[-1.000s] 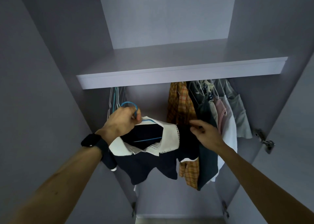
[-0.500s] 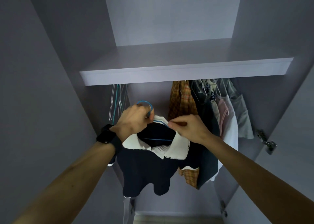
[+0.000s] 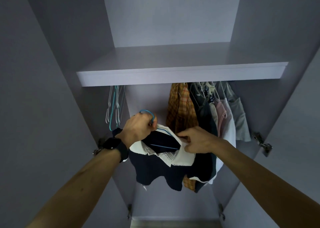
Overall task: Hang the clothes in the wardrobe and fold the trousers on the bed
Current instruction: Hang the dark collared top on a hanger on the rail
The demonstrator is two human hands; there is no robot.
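So the left fingers (image 3: 152, 124) are curled round the blue hanger's (image 3: 164, 146) neck, and the right fingers (image 3: 183, 134) pinch the navy top's (image 3: 152, 169) white collar (image 3: 183, 156). The hook (image 3: 146, 111) sticks up below the shelf (image 3: 173, 75), facing the gap between the empty hangers (image 3: 114, 106) and the hung clothes (image 3: 181, 110), so the left hand (image 3: 138, 129) leads, I reckon.

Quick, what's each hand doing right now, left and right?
Left hand: closed around the blue hanger, just below its hook.
Right hand: pinching the white collar of the navy top.
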